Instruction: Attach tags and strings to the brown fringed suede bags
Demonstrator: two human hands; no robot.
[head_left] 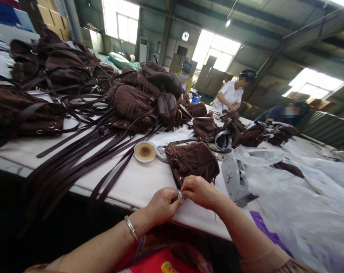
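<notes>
My left hand point(161, 205) and my right hand point(199, 190) meet at the table's front edge, both closed in a pinch. Between their fingertips shows a small whitish, shiny scrap point(180, 195); whether it is paper or plastic film I cannot tell. Just beyond my fingers lies a dark brown fringed bag point(193, 161) with metal eyelets near its lower edge. The right hand overlaps the near end of that bag. Left of the bag stands a shallow white bowl point(145, 151) with a brown-stained inside. A grey-white tape dispenser point(234, 178) sits to the right.
Brown fringed bags point(134, 100) are heaped across the far side. Long dark straps point(83, 163) hang over the table's front edge at left. Clear plastic bags point(297, 189) cover the right side, near a purple item point(270, 233). Several people work across the table, including one in white point(230, 93).
</notes>
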